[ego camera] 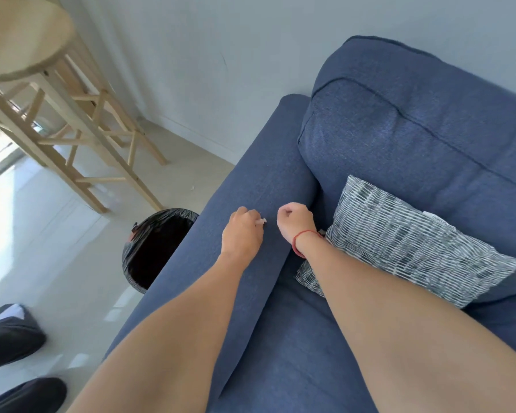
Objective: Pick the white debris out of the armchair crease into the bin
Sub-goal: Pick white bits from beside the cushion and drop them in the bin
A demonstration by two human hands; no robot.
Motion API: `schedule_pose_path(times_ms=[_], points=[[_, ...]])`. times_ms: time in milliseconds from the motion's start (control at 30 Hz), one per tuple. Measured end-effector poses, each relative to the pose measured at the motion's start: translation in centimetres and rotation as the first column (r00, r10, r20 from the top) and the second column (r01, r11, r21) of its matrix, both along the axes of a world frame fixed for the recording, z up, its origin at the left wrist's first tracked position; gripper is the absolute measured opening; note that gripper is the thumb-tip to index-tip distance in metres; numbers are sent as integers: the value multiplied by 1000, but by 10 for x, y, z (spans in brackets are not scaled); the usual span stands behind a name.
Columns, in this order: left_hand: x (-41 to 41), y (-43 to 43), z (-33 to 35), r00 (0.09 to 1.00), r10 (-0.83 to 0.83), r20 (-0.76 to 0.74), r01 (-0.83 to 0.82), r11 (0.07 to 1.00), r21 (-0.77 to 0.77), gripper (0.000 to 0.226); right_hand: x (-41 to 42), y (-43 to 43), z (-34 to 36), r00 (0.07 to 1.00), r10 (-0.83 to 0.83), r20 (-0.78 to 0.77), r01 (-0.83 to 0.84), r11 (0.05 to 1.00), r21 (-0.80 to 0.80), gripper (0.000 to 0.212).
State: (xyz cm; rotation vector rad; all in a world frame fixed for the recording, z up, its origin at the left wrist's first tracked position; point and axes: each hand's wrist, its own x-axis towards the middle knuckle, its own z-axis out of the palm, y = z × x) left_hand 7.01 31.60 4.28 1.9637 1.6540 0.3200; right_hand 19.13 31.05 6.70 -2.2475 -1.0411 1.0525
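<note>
1. Farthest left, pale wooden stools [102,129] stand on the tiled floor, well apart from the work.
2. Bin [173,214], lined with a black bag, stands on the floor against the outer side of the armrest [251,180]; its mouth is open, and the armrest covers its right edge.
3. Left hand [245,234] hovers over the armrest top, fingertips pinching a scrap of white debris [262,222], which is out of the crease and above the fabric.
4. Judged step: carrying to the bin. The next move calls for a short swing left over the armrest edge, then releasing the pinch above the liner. A scrap this light may cling to the fingers or drift onto the floor.
5. Right hand [295,222], a red cord at the wrist, is curled into a fist with nothing visible in it, just beside the left hand.
6. Crease [280,278] between armrest and seat lies partly under the right forearm; no further debris can be made out there.
7. Patterned cushion [399,239] leans on the seat near the crease and may hide more.
</note>
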Motion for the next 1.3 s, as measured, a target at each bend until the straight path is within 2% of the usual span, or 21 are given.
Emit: schedule_pose_path(times_ms=[67, 200, 333, 400, 500, 700, 900, 1067, 1300], points=[[-11, 6, 5, 989, 132, 73, -130, 991, -26, 22, -12, 8, 4, 997, 58, 59, -61, 997, 49, 27], [-48, 28, 10, 943, 322, 89, -313, 944, -103, 23, -51, 33, 7, 965, 219, 144, -230, 971, 67, 26], [-91, 40, 4, 867, 488, 96, -469, 867, -170, 19, -90, 41, -16, 823, 453, 342, -439, 890, -122, 46], [-110, 42, -2, 828, 555, 74, -533, 822, -203, 11, -105, 38, -31, 744, 506, 436, -454, 862, -227, 53], [-136, 45, -17, 772, 633, 59, -606, 761, -233, 11, -122, 33, -48, 713, 464, 525, -401, 885, -238, 59], [-178, 62, -67, 707, 705, -64, -686, 661, -304, 15, -136, 33, -70, 704, 325, 632, -330, 937, -114, 62], [-191, 79, -81, 670, 716, -193, -727, 583, -363, 23, -136, 37, -82, 701, 283, 654, -299, 950, -91, 60], [-185, 70, -89, 744, 625, -239, -650, 593, -475, 30, -137, 39, -82, 699, 270, 662, -291, 953, -81, 60], [-159, 44, -68, 811, 548, -207, -573, 671, -471, 47, -134, 39, -75, 726, 318, 610, -331, 939, -95, 61]])
